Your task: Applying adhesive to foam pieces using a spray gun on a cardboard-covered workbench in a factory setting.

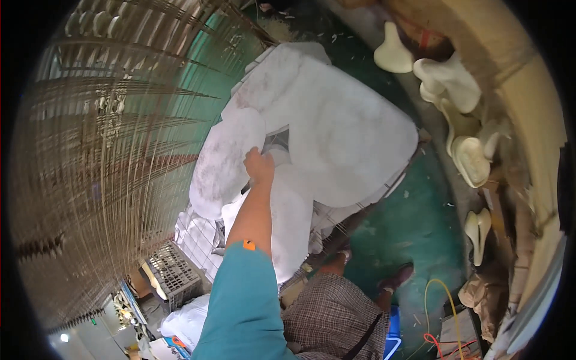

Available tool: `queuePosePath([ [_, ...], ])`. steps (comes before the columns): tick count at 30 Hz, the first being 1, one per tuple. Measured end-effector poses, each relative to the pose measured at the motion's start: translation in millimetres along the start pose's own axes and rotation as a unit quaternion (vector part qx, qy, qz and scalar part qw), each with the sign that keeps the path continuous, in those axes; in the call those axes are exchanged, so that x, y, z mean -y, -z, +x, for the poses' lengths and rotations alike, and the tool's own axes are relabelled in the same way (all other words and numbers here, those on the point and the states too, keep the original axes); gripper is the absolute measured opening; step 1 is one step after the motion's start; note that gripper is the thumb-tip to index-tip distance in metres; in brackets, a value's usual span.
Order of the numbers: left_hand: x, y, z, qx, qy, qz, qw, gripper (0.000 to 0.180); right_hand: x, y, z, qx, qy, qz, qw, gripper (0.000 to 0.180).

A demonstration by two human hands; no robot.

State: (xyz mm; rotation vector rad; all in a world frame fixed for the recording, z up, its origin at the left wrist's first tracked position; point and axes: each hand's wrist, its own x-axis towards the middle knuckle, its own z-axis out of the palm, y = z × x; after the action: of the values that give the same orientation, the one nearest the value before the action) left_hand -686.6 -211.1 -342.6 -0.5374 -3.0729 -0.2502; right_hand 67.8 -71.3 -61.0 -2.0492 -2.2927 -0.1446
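My left hand (259,166) reaches out over a pile of white sheets, its fingers curled closed at the edge of a smudged white sheet (225,165) with rounded ends. The fingertips are partly hidden, but they appear to pinch that edge. Just beyond the hand, a dark gap (277,137) shows between the sheets. A large, smooth white sheet (354,138) with rounded corners spreads to the right. Another white sheet (291,222) lies beside my forearm, toward me. The pile rests on a wire frame (339,219). My right hand is out of view.
Tall racks of thin rods (120,144) line the left side. Pale saddle-shaped pieces (471,159) lie along the right wall. A grey plastic crate (174,273) stands at lower left. A yellow hose (447,288) and a blue container (393,330) are on the green floor at lower right.
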Motion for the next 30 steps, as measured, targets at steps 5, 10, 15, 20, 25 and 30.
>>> queuePosePath([
  [5,8,-43,50,-0.072,-0.010,0.090,0.993,0.038,88,-62,-44,0.264,-0.072,0.079,0.959,0.043],
  [10,56,-53,82,-0.070,-0.098,0.029,0.992,0.037,135,-88,-69,0.442,-0.115,0.113,0.882,0.044],
  [15,96,-19,94,-0.023,0.209,-0.631,0.747,0.024,151,-96,-76,0.518,-0.129,0.125,0.836,0.045],
  [20,122,30,94,0.037,0.263,-0.680,0.684,0.024,151,-100,-84,0.558,-0.139,0.131,0.808,0.046],
  [25,119,40,83,0.071,0.217,-0.691,0.686,0.023,140,-93,-87,0.584,-0.144,0.133,0.788,0.048],
  [30,117,17,66,0.062,0.240,-0.606,0.756,0.035,116,-66,-87,0.593,-0.144,0.142,0.779,0.049],
])
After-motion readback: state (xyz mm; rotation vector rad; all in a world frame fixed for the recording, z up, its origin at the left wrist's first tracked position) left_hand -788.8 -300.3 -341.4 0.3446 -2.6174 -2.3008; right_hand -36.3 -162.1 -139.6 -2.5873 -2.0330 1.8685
